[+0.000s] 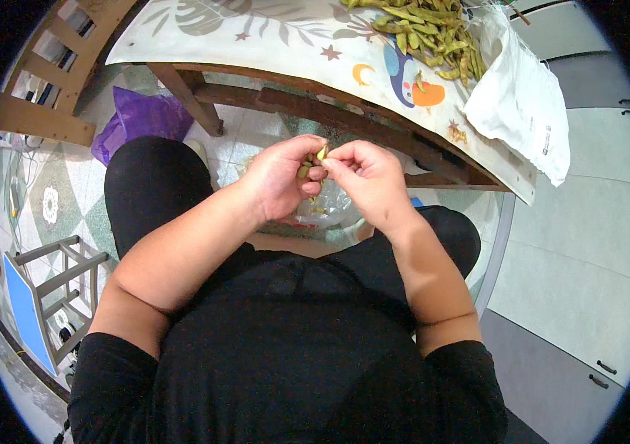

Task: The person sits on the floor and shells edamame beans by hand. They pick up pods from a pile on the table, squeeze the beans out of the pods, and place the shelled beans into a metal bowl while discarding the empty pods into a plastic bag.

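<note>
— Bean pod, is that what sits between the 2 hands?

— Yes, a small green pod, held up over the lap, just below the near edge of the table. The left hand is curled narrow around it, thumb and fingers pinched on its lower part, and a bit of green shows inside the palm too. The right hand meets it from the other side, thumb and forefinger closed tight on the pod's top end. Both hands touch each other at the fingertips.

— Any gap in either grip?

— None that shows. Both are closed on the pod; the other fingers of the right hand are folded in loosely.

— What about containers?

— Directly under the hands, between the knees, lies a clear plastic bag. There seem to be a few small greenish bits in it, but the hands hide most of it, so I cannot tell how full it is. On the table's far right, a heap of green pods lies on the patterned tablecloth, touching a white plastic bag that droops over the table's edge. A purple bag sits on the tiled floor by the table leg, beside the person's left knee; its contents are not visible.
</note>
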The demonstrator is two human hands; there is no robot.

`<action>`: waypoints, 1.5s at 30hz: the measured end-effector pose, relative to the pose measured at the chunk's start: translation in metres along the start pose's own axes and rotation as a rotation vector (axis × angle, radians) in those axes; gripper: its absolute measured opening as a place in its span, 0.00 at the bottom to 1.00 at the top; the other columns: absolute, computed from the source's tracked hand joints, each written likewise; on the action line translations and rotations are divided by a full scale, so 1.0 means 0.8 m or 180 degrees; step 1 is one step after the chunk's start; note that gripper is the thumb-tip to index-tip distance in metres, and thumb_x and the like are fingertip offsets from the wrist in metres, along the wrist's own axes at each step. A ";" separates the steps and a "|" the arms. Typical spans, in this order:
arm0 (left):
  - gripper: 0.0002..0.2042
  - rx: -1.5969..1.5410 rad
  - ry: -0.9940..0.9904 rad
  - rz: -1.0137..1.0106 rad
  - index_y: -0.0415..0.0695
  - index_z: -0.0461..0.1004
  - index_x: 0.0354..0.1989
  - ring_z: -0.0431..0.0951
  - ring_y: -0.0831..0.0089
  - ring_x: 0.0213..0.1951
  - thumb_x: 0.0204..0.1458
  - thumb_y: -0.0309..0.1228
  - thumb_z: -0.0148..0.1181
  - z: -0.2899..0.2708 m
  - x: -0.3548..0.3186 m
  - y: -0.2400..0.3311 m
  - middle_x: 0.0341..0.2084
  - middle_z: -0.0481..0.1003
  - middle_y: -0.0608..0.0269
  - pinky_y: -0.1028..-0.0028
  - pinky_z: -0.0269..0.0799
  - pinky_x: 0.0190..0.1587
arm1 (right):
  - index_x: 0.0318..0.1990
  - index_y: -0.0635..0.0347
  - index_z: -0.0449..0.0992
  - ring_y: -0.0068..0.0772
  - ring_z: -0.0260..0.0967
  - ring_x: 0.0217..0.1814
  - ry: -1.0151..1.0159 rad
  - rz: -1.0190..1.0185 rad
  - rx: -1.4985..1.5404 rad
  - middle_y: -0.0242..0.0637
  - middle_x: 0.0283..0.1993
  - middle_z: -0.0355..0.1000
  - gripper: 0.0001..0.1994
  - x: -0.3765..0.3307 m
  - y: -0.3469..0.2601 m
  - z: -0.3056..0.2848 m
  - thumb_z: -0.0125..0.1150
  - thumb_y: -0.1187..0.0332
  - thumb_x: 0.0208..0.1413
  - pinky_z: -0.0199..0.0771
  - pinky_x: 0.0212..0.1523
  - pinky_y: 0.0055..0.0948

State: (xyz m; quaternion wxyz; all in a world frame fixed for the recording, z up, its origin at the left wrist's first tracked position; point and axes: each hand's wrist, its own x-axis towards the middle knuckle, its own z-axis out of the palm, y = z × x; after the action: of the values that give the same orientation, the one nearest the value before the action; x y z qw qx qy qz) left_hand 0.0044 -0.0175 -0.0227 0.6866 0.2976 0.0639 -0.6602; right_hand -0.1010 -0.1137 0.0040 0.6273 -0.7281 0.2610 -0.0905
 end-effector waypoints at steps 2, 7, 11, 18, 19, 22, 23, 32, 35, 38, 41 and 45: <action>0.04 -0.0089 0.0013 -0.0041 0.43 0.65 0.26 0.61 0.81 0.20 0.46 0.28 0.46 -0.002 0.002 -0.003 0.20 0.65 0.68 0.82 0.57 0.21 | 0.28 0.65 0.70 0.19 0.64 0.24 0.0127 -0.0401 -0.0926 0.33 0.24 0.67 0.04 -0.001 -0.001 0.003 0.56 0.74 0.43 0.64 0.26 0.16; 0.04 -0.0082 0.0282 0.0218 0.42 0.65 0.28 0.66 0.78 0.24 0.47 0.28 0.44 0.009 0.004 -0.006 0.23 0.66 0.64 0.77 0.66 0.30 | 0.27 0.65 0.70 0.22 0.65 0.23 0.0430 -0.0943 -0.1737 0.37 0.24 0.67 0.05 -0.004 0.004 0.008 0.57 0.74 0.41 0.65 0.25 0.18; 0.06 -0.0169 -0.0014 0.0218 0.42 0.65 0.29 0.67 0.79 0.27 0.48 0.31 0.47 -0.002 0.010 -0.009 0.24 0.67 0.65 0.79 0.67 0.33 | 0.27 0.65 0.70 0.20 0.65 0.24 0.0488 -0.0661 -0.1243 0.35 0.25 0.68 0.04 0.000 0.005 0.008 0.56 0.74 0.43 0.66 0.26 0.18; 0.06 0.0105 -0.0038 0.0638 0.44 0.69 0.29 0.63 0.84 0.21 0.47 0.33 0.52 -0.003 0.009 -0.011 0.21 0.67 0.72 0.86 0.58 0.21 | 0.32 0.62 0.68 0.16 0.60 0.20 -0.0165 0.0685 0.1592 0.32 0.25 0.68 0.06 0.012 0.005 -0.020 0.49 0.69 0.51 0.61 0.20 0.14; 0.06 0.0230 -0.0003 0.0730 0.44 0.69 0.29 0.62 0.85 0.19 0.47 0.32 0.52 -0.002 0.007 -0.010 0.21 0.67 0.72 0.87 0.55 0.19 | 0.32 0.62 0.68 0.16 0.60 0.19 -0.0255 0.0761 0.1834 0.31 0.24 0.68 0.07 0.012 0.005 -0.021 0.49 0.68 0.51 0.61 0.20 0.14; 0.05 0.0730 -0.0099 0.0791 0.45 0.71 0.28 0.59 0.86 0.16 0.46 0.32 0.53 0.002 0.003 -0.007 0.19 0.68 0.74 0.87 0.49 0.17 | 0.30 0.60 0.68 0.17 0.61 0.18 -0.0620 0.1010 0.2404 0.31 0.22 0.68 0.08 0.013 0.009 -0.026 0.50 0.65 0.51 0.61 0.18 0.14; 0.05 0.0791 -0.0147 0.0787 0.44 0.71 0.28 0.60 0.87 0.17 0.46 0.31 0.54 0.006 0.000 -0.005 0.19 0.68 0.73 0.87 0.51 0.19 | 0.29 0.60 0.69 0.17 0.61 0.18 -0.0753 0.1095 0.2568 0.31 0.21 0.67 0.08 0.014 0.010 -0.027 0.50 0.64 0.51 0.62 0.18 0.14; 0.04 0.1353 0.0069 0.1220 0.45 0.68 0.23 0.63 0.86 0.18 0.45 0.30 0.55 0.004 -0.002 -0.001 0.19 0.69 0.71 0.86 0.54 0.19 | 0.27 0.60 0.67 0.18 0.62 0.17 -0.0633 0.0766 0.1897 0.33 0.21 0.68 0.08 0.007 0.000 -0.018 0.52 0.66 0.49 0.62 0.17 0.15; 0.04 0.1285 0.0009 0.1181 0.45 0.67 0.23 0.64 0.85 0.19 0.45 0.29 0.55 0.005 -0.004 0.000 0.19 0.69 0.71 0.86 0.56 0.20 | 0.26 0.60 0.67 0.17 0.62 0.18 -0.0564 0.0637 0.1654 0.33 0.21 0.68 0.07 0.005 0.001 -0.017 0.55 0.67 0.47 0.62 0.18 0.15; 0.03 0.1083 -0.0007 0.1081 0.44 0.68 0.24 0.63 0.86 0.19 0.45 0.28 0.54 0.005 -0.007 -0.002 0.19 0.69 0.71 0.86 0.55 0.20 | 0.26 0.60 0.66 0.18 0.62 0.19 -0.0317 0.0568 0.1498 0.34 0.21 0.68 0.05 0.002 0.001 -0.008 0.54 0.70 0.47 0.62 0.20 0.14; 0.04 0.0962 0.0112 0.1000 0.46 0.67 0.23 0.61 0.87 0.16 0.46 0.30 0.52 0.011 -0.009 -0.002 0.17 0.67 0.73 0.88 0.52 0.16 | 0.26 0.60 0.66 0.18 0.62 0.18 -0.0113 0.0582 0.1325 0.33 0.20 0.68 0.05 0.001 -0.002 -0.002 0.55 0.70 0.47 0.61 0.20 0.14; 0.05 0.0958 0.0212 0.0799 0.45 0.69 0.26 0.59 0.89 0.14 0.47 0.32 0.52 0.014 -0.007 0.001 0.16 0.67 0.73 0.88 0.48 0.14 | 0.25 0.59 0.65 0.19 0.62 0.18 -0.0187 0.0613 0.1474 0.32 0.19 0.67 0.06 0.006 -0.002 -0.007 0.55 0.70 0.46 0.61 0.19 0.15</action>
State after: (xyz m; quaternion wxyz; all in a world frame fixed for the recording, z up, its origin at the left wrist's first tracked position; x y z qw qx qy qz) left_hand 0.0009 -0.0179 -0.0106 0.7088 0.4242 -0.0504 -0.5613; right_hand -0.0991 -0.1209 0.0056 0.7905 -0.5391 0.2830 -0.0665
